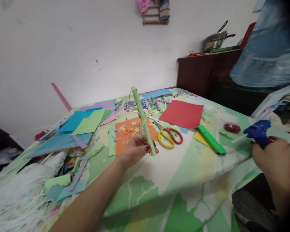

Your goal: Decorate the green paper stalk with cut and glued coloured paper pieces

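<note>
My left hand [134,149] is closed round the lower part of a pale green rolled paper tube [143,119]. The tube stands nearly upright, leaning left at the top, and a thin strip curls off its upper end. At the right edge, my right hand [275,159] grips a blue hot glue gun [258,132] with its nozzle pointing left. Just beyond my left hand lie scissors [169,137] with one yellow and one red handle. An orange sheet [120,137] strewn with small paper scraps is behind the tube.
A red sheet [182,113], a green cutter [211,139] and a dark red computer mouse [232,127] lie toward the right. Coloured papers [73,121] and a tangle of white cord [21,196] cover the left side. A large water bottle [265,61] stands at the right.
</note>
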Demonstrator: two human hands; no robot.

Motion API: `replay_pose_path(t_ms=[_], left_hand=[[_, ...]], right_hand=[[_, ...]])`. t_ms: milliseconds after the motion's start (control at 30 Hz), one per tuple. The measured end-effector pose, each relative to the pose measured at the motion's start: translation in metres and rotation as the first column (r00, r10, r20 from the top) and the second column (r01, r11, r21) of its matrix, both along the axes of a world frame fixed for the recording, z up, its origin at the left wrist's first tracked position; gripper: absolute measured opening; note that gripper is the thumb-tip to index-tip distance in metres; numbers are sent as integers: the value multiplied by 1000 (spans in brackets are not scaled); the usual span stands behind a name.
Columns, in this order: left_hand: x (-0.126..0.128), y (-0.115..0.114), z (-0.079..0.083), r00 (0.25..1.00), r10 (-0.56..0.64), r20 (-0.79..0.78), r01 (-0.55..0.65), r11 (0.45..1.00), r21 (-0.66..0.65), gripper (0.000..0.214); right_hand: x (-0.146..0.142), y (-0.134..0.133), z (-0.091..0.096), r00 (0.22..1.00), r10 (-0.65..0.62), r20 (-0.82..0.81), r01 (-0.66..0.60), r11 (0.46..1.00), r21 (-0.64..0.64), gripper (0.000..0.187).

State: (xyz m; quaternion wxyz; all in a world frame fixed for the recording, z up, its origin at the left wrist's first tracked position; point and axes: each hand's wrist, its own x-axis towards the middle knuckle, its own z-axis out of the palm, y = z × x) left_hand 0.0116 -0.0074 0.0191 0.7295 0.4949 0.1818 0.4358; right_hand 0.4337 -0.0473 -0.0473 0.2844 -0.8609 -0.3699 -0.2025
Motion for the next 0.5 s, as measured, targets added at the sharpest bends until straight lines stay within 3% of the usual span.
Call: replay_pose_path(t_ms=[133, 267, 333, 500], left_hand=[[0, 1, -1, 1000, -13, 12, 13, 1000, -15, 25], [0, 2, -3, 1000, 14, -1, -14, 999, -29, 26], [0, 2, -3, 1000, 26, -3, -26, 999, -41, 27], [0, 1, -2, 999, 35, -13, -36, 998, -52, 27]], right_hand=[[11, 8, -2, 997, 6, 82, 14, 970, -242, 56], [14, 8, 10, 997, 47, 55, -18, 899, -438, 47], [15, 9, 17, 999, 34, 31, -16, 889, -458, 45], [20, 17, 19, 998, 61, -14, -62, 937, -343, 49]])
